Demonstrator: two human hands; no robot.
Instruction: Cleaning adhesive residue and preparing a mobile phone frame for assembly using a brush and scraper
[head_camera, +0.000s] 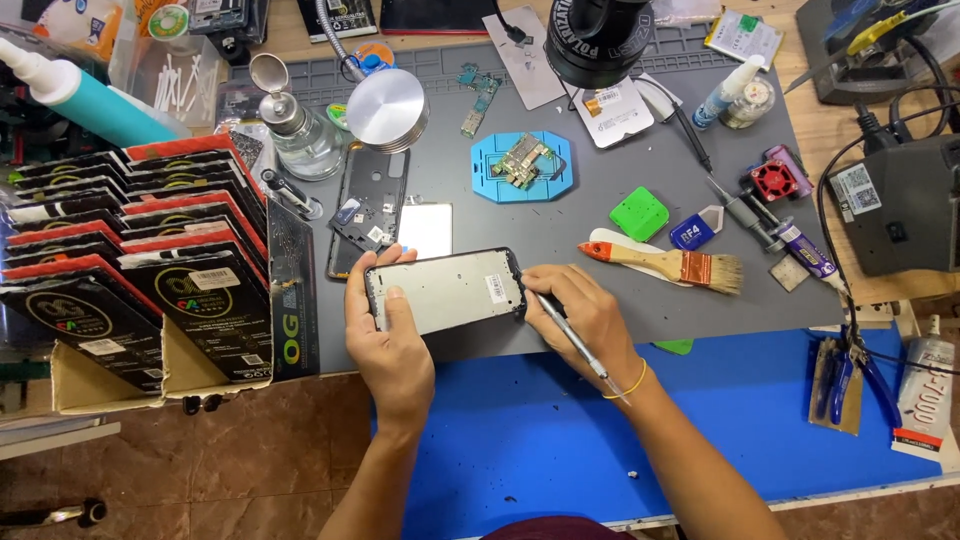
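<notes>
Phone frame (447, 290) rests on grey mat (620, 300) (cluttered workbench).

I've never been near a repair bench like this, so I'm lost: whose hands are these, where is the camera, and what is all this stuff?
The single picture comes from a camera worn on a person's head, looking down at their own two bare hands. There is no machine at work here. The left hand steadies a phone frame, a flat dark-edged panel lying on the grey work mat. The right hand holds a thin metal tool like a pen, its tip at the frame's right edge. Nearby on the mat lie a wooden-handled brush, a second dark phone shell, a blue holder with a circuit board and a small green square tool. To the left stand stacked black boxes.
</notes>
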